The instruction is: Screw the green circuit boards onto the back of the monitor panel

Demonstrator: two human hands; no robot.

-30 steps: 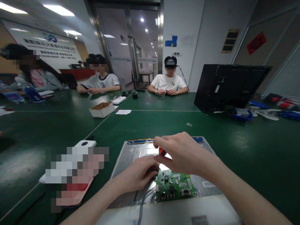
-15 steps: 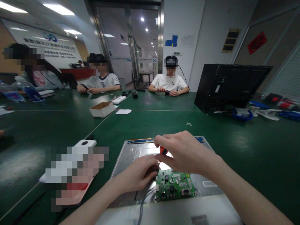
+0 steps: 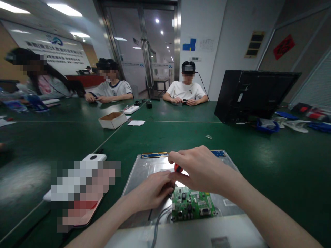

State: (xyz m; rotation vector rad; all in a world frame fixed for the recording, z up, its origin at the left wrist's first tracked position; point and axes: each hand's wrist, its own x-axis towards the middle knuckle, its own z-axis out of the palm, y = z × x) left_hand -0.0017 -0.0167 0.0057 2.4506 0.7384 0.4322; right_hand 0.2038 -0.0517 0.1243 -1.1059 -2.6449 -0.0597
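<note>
The circuit board lay on a metal panel on the green table. Near the board's far left corner, the right hand gripped a red-and-black handle; the left hand curled just beside, whether around anything could not be told.

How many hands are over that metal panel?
2: the left hand, by the far-left corner of the green circuit board, and the right hand, gripping a red-and-black object. Some fingers are hidden.
</note>
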